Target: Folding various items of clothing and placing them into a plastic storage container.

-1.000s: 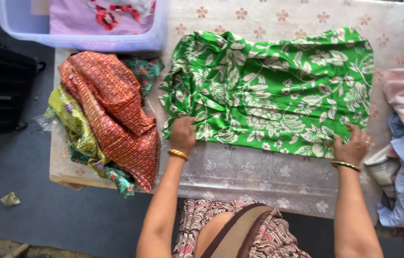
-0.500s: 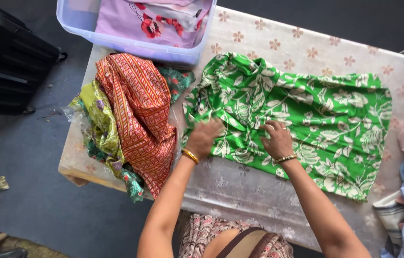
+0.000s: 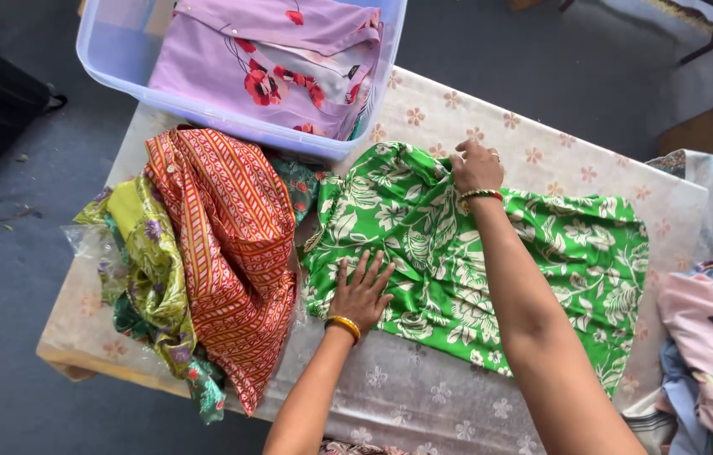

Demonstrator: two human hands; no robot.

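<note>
An orange cloth (image 3: 226, 253) tops the pile at left. The left hand (image 3: 362, 292) lies flat, fingers spread, on the green cloth (image 3: 558, 261) spread mid-table (image 3: 424, 396). The right hand (image 3: 476, 166) pinches its far edge.

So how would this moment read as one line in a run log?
left hand: flat on green leaf-print garment | right hand: pinching its far edge | garment: spread on table | orange cloth: beside it | plastic tub: behind
</note>
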